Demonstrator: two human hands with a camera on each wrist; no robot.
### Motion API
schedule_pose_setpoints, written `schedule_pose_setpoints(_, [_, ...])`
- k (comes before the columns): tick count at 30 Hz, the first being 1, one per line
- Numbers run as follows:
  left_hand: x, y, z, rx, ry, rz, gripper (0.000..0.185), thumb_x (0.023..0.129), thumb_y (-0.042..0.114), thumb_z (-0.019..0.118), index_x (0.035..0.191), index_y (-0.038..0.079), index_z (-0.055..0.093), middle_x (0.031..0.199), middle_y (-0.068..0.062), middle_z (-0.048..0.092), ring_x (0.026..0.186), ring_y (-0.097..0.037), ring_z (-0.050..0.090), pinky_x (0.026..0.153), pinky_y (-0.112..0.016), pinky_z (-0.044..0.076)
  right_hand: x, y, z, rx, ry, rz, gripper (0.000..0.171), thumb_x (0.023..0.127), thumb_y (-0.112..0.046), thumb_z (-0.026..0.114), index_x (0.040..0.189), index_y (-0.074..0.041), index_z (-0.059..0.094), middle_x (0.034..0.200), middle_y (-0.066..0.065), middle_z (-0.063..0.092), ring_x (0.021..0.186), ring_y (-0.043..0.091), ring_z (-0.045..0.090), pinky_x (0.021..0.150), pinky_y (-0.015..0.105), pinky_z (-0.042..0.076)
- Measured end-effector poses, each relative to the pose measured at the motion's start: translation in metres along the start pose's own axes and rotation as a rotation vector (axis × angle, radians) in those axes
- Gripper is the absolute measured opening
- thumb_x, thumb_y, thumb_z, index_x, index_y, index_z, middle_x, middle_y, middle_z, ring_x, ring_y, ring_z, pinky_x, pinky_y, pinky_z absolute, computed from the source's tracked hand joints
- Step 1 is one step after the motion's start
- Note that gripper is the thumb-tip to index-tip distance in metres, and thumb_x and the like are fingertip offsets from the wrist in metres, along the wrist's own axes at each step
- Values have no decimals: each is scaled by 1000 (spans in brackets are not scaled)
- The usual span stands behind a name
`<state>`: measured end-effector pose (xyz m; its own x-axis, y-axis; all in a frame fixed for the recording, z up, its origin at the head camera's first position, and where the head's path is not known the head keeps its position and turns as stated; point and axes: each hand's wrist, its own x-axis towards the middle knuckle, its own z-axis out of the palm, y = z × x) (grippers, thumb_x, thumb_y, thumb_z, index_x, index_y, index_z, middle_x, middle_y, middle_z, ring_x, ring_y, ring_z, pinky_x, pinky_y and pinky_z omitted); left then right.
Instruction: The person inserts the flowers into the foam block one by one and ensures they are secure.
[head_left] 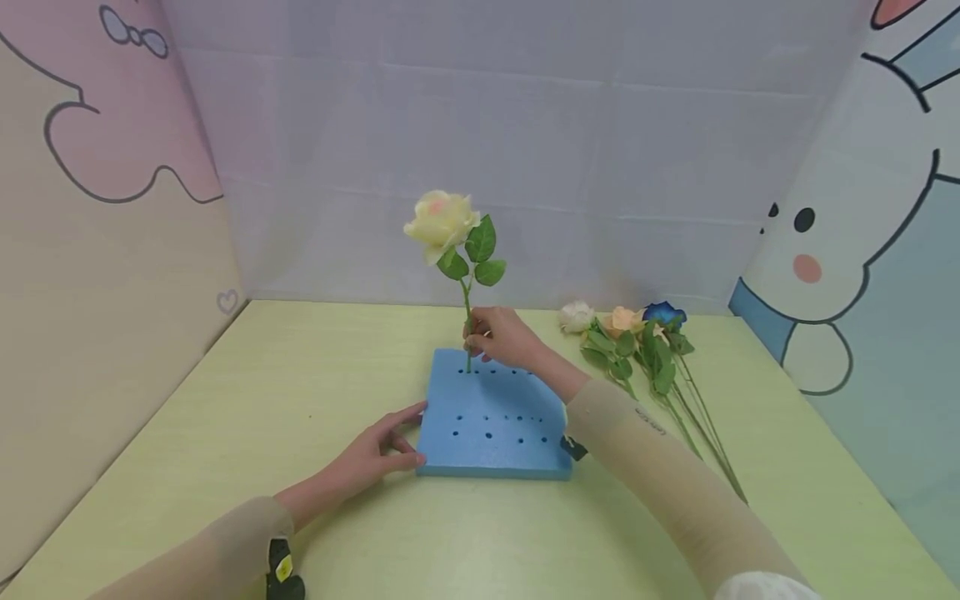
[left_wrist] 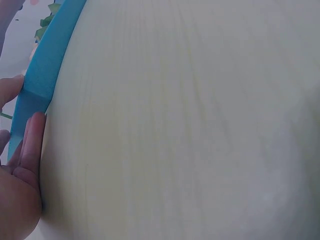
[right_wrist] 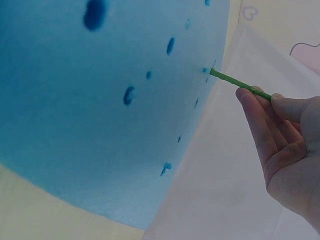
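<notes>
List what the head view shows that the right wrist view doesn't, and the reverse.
Only the head view: the left hand at the blue board's edge, the pale bloom and leaves, and the flowers lying on the table.
Only the right wrist view: the palm of the right hand.
Both: that hand pinching the green stem, the holes, the table.
</notes>
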<state>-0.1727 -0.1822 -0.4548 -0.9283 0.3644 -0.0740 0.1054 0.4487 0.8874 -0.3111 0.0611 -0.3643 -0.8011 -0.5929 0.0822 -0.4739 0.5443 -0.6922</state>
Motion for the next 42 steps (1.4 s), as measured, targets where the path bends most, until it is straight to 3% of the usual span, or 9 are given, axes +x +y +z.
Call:
schedule_pose_setpoints(5, [-2, -1, 0, -14, -4, -2, 77, 89, 28, 73, 155, 22, 33, 152, -17, 44, 93, -14, 62, 75, -25, 46, 3, 3, 0, -1, -33, 5, 17, 99, -12, 59, 110, 0, 62, 106, 17, 73, 93, 28, 74, 72, 34, 59])
schedule_pose_setpoints(9, [0, -1, 0, -33, -3, 0, 78, 89, 27, 74, 155, 23, 33, 153, -16, 44, 95, -16, 62, 74, -25, 46, 2, 4, -4, -19, -11, -4, 25, 99, -16, 60, 122, -7, 61, 113, 16, 73, 101, 28, 72, 76, 37, 59])
schedule_pose_setpoints(14, [1, -1, -2, -28, 2, -4, 78, 88, 27, 74, 155, 23, 33, 153, -16, 43, 95, -16, 62, 73, -24, 46, -2, 3, -12, -99, 49, -55, 37, 98, -21, 62, 133, -9, 57, 123, 12, 70, 114, 25, 67, 93, 39, 54])
schedule_pose_setpoints(18, [0, -2, -2, -26, 1, -1, 78, 88, 28, 74, 155, 23, 33, 153, -17, 43, 95, -15, 61, 71, -23, 47, -8, 6, -17, -101, 90, -72, 41, 98, -23, 62, 136, -9, 56, 129, 12, 67, 119, 27, 64, 101, 43, 50])
schedule_pose_setpoints(25, [1, -3, -2, -23, 6, -2, 79, 88, 27, 75, 155, 23, 33, 154, -17, 42, 96, -15, 61, 70, -23, 46, -20, 11, -25, -63, 190, -76, 40, 98, -24, 62, 136, -13, 57, 130, 9, 67, 123, 25, 62, 98, 43, 52])
schedule_pose_setpoints(35, [2, -7, -1, -8, 20, -19, 79, 87, 29, 76, 154, 25, 35, 153, -14, 44, 94, -11, 62, 75, -24, 46, -45, 19, -35, -19, 373, -160, 40, 95, -16, 65, 134, -8, 59, 129, 13, 67, 120, 29, 64, 92, 44, 55])
schedule_pose_setpoints(42, [1, -6, -2, -14, 9, 17, 79, 88, 28, 75, 155, 23, 34, 153, -17, 43, 94, -13, 62, 76, -24, 45, -67, 23, -47, -69, 452, -157, 39, 94, -15, 68, 131, -9, 61, 127, 12, 69, 117, 27, 66, 90, 44, 56])
